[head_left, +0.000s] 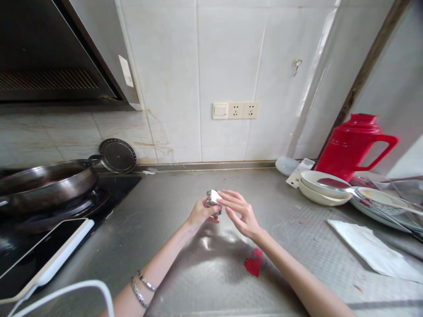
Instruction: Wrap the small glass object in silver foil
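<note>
My left hand (202, 211) is closed around a small silvery block with a white top (214, 197), held above the metal counter. What exactly the block is I cannot make out. Beside it, my right hand (240, 212) has its fingers stretched out, with the fingertips at the block's white top and right side. Below my right wrist, a torn-edged red scrap (254, 263) lies on the counter (198, 286).
At the left, a steel pan (49, 185) sits on the stove, with a phone (49, 255) and white cable in front. Bowls (325, 187), plates, a red thermos jug (352, 147) and a folded white tissue (373, 251) occupy the right. Wall sockets (235, 111) are ahead.
</note>
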`<action>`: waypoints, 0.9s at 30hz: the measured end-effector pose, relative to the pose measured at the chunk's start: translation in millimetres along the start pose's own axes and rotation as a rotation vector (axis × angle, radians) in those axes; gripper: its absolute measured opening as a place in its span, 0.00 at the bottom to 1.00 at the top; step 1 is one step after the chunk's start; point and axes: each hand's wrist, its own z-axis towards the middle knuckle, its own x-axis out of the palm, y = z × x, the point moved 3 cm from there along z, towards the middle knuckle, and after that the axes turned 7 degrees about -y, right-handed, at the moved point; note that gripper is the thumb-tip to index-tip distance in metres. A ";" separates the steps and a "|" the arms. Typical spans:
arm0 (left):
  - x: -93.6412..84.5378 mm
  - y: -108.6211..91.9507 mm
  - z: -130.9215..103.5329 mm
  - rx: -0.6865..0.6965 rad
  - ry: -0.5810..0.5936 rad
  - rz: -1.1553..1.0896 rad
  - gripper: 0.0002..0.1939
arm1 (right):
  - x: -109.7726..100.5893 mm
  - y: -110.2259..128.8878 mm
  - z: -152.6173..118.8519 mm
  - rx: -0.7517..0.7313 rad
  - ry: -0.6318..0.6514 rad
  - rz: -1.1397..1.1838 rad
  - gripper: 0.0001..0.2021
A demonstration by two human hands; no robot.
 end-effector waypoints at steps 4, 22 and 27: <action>0.7 -1.3 -1.4 0.001 0.001 0.034 0.22 | 0.9 -2.7 1.8 0.085 0.013 0.036 0.19; 0.8 0.8 0.4 -0.022 0.139 0.039 0.34 | 19.7 -9.9 -3.4 0.332 0.017 0.269 0.37; 0.4 4.1 2.4 0.095 0.208 0.103 0.57 | 19.0 -19.6 -2.8 0.489 -0.036 0.416 0.34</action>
